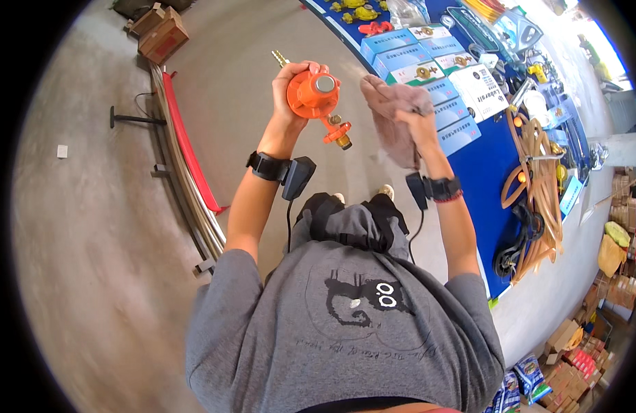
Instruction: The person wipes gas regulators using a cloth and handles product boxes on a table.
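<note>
My left hand (285,96) is closed around an orange gas regulator (309,102), holding it up in front of me. The regulator has a round body with a silver cap, a ribbed brass hose nozzle (281,58) pointing away and an orange hand wheel with a brass inlet (340,133) on the near side. To its right, my right hand (417,128) grips a crumpled greyish-pink cloth (390,113), which hangs down apart from the regulator. Some of the right fingers are hidden by the cloth. Both wrists wear black straps with small black boxes.
On my right stands a blue-covered table (479,186) with several light-blue boxes (459,135), coiled tan hose (538,199) and yellow regulators (364,12). Red and silver rails (184,144) run along the floor at left. Cardboard boxes (164,36) lie at the far left.
</note>
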`<action>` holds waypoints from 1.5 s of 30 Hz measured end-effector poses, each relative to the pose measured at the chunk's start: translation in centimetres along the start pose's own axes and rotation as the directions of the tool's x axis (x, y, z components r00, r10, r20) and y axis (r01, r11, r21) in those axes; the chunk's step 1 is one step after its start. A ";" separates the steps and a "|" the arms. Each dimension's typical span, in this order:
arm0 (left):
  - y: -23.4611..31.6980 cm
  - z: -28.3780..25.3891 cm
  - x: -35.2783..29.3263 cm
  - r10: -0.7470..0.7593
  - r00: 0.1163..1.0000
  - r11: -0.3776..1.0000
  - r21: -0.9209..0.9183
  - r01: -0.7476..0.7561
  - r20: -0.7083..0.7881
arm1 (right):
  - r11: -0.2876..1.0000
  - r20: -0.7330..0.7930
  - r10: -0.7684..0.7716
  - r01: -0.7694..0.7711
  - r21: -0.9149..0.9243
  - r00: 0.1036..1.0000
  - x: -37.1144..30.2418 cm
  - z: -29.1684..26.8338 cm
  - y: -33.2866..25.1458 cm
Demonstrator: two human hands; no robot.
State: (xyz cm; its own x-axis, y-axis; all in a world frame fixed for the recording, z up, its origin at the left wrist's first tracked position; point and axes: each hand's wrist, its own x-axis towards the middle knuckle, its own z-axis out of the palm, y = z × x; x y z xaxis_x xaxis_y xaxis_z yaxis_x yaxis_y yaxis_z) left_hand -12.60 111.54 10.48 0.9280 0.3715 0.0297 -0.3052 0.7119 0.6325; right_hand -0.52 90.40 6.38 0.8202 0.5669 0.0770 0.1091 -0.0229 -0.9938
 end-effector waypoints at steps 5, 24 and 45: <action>1.3 1.1 -0.4 -0.040 0.999 0.999 0.028 0.041 -0.028 | 0.959 0.197 -0.088 0.029 0.283 0.976 -1.6 -2.3 -1.9; -1.4 3.7 -1.2 0.114 0.966 0.992 -0.033 -0.125 -0.233 | 0.597 0.223 -0.734 0.766 -0.240 0.642 -6.0 5.1 -7.7; -0.1 0.6 -3.3 -0.143 0.990 0.981 -0.134 0.143 0.009 | 0.723 0.176 -0.203 0.026 0.690 0.963 -4.9 0.5 -9.4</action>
State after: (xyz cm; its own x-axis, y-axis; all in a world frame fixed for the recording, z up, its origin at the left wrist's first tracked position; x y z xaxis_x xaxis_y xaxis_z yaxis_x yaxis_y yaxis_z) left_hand -15.53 109.86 10.73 0.9640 0.2606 -0.0536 -0.1956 0.8308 0.5211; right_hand -5.84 88.30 15.29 0.6694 0.6954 0.2614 -0.2873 0.5668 -0.7721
